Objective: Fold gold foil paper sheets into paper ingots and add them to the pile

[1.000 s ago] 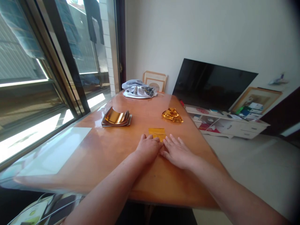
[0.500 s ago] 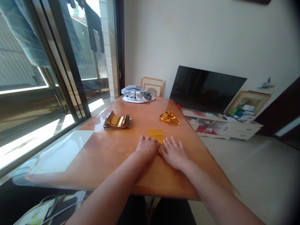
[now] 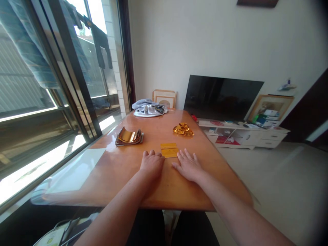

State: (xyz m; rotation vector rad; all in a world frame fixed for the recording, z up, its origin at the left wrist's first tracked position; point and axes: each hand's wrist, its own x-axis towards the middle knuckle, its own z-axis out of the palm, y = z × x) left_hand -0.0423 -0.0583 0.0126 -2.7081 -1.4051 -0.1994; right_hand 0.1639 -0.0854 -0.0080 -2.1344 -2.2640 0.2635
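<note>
Wooden table (image 3: 107,171), left hand (image 3: 151,166), right hand (image 3: 188,167) flat, fingers (image 3: 185,158) open, beside gold foil (image 3: 169,150)

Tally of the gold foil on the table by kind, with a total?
Curled stack of gold foil sheets: 1
Crumpled gold foil wad: 1
Flat gold foil piece: 1
Total: 3

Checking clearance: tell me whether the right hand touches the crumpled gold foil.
Apart: the head view shows bare tabletop between the right hand and the crumpled gold foil.
</note>
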